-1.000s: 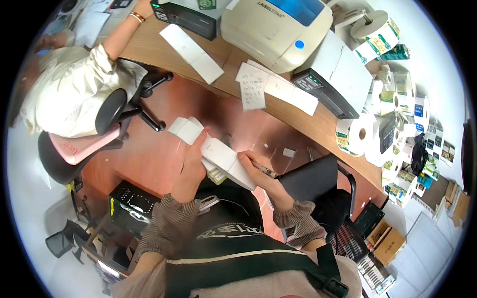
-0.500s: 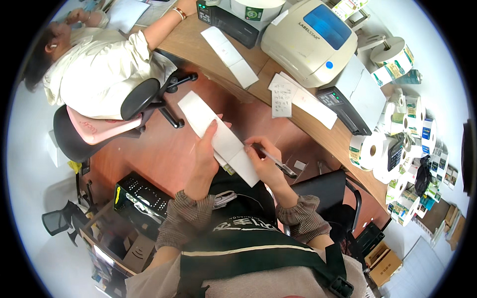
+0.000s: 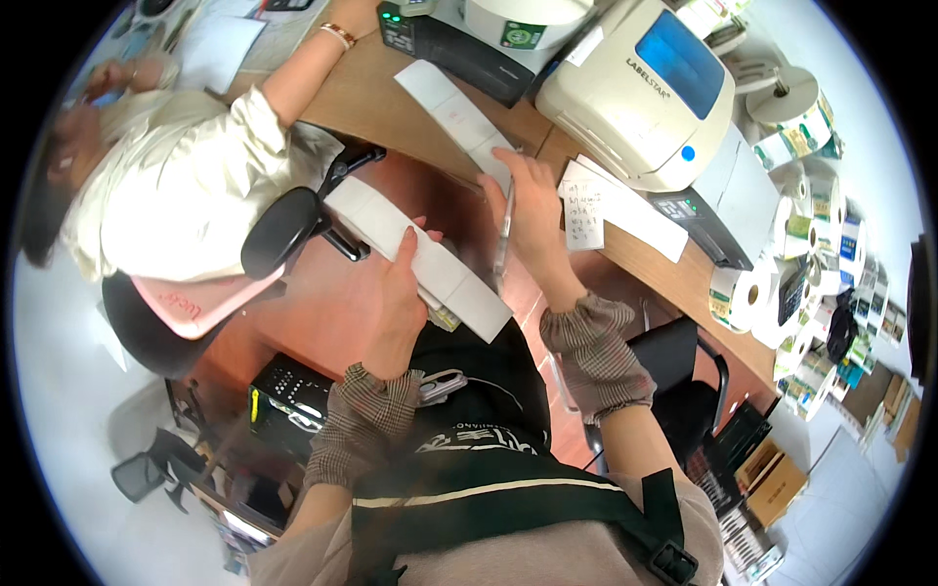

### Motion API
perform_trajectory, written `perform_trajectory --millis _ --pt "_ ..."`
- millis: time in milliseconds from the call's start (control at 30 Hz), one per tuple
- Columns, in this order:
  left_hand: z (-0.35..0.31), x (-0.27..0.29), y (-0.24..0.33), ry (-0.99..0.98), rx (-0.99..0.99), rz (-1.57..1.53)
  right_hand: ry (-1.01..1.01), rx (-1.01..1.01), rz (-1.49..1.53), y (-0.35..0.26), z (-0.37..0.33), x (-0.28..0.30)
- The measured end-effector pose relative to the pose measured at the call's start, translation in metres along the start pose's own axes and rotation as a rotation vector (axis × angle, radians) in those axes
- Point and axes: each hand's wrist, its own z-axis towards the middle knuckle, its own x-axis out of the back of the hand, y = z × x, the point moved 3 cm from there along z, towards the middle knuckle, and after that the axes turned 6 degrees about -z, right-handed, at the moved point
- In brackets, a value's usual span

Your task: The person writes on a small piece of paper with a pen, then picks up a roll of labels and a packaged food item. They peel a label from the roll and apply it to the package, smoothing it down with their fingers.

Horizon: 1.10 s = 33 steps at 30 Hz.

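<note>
My left hand [image 3: 399, 303] is closed on a strip of white labels [image 3: 459, 290], its thumb lying across the top. Part of something yellow-green shows beneath the strip. In my right hand [image 3: 532, 210] a pen [image 3: 503, 239] is held, pointing down toward me. The fingertips of that hand are at the near end of a second white label strip [image 3: 445, 105], which hangs over the desk edge; whether they grip it I cannot tell. A handwritten slip of paper [image 3: 583, 207] lies just right of my right hand, beside a long white strip [image 3: 645, 223].
A beige label printer [image 3: 625, 107] and black-fronted machines [image 3: 449, 59] stand on the wooden desk [image 3: 366, 88]. Label rolls [image 3: 738, 296] crowd the right end. A co-worker in a cream shirt [image 3: 186, 186] sits at the left. A black chair [image 3: 674, 361] is at my right.
My right hand has left the held label strip and reached forward to the second strip at the desk edge, pen still in it. My left hand keeps its strip.
</note>
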Motion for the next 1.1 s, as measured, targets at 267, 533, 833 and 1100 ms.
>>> perform_trajectory --millis 267,533,833,1100 --pt "0.037 -0.013 -0.053 -0.029 0.069 0.219 -0.148 -0.736 0.678 0.030 -0.103 0.045" --pt "0.030 -0.053 -0.111 -0.074 0.244 0.232 0.040 -0.796 0.651 0.099 -0.116 0.095" --pt "0.014 -0.080 -0.126 -0.031 0.187 0.078 -0.046 -0.760 0.736 0.120 -0.103 0.100" --pt "0.010 -0.084 -0.135 0.021 0.126 0.100 -0.151 -0.701 0.709 0.128 -0.096 0.100"
